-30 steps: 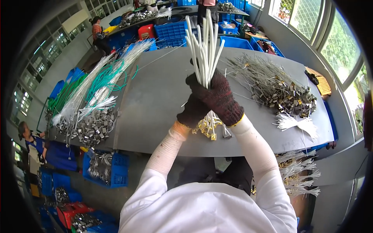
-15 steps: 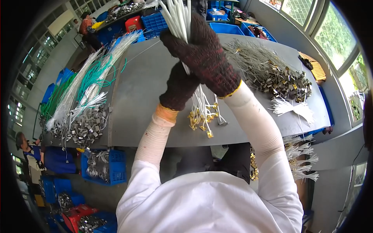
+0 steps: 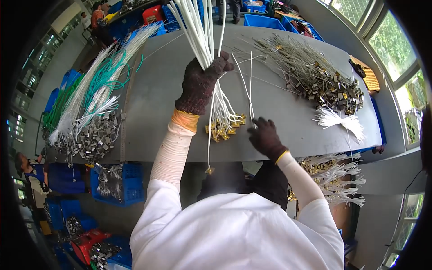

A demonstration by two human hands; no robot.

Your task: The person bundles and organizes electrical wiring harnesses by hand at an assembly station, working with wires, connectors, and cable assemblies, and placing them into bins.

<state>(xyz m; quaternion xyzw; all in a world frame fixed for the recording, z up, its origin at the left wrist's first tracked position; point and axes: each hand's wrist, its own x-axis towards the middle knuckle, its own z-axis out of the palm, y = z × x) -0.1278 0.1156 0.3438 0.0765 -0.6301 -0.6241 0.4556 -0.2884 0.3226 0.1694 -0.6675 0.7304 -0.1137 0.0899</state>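
Cord bundle: the bundle of white, slender cords (image 3: 192, 33) is over the middle of the broad grey table (image 3: 157, 94), its plain ends fanned toward the far side.
Bundle step: this looks like gathering and evening out the cords, part done, since one hanging cord (image 3: 209, 150) drops lower than the rest, past the near table edge in this view.
Next move on cords: it seems to call for a firm left hold, while the right fingertips take up a stray cord by its thin shaft and align it.
Bundle look: smooth, matt white and flexible, splaying slightly; the small gold-coloured metal end blocks (image 3: 225, 128) cluster at its near end, uneven and turned various ways.
Left hand: the dark-gloved left hand (image 3: 200, 83) is clamped around the bundle at mid-length.
Right hand: the dark-gloved, blurred right hand (image 3: 266, 137) is just beside the near ends of the loose white strands (image 3: 250, 90); whether its fingers pinch them, I cannot tell.
Right side: a heap of grey wires with dark metal blocks (image 3: 328, 87), with a white fan-shaped bunch (image 3: 345, 125) nearer.
Left side: long pale strands (image 3: 90, 90), looped green cords (image 3: 105, 78) and, nearer, silver metal blocks (image 3: 96, 141).
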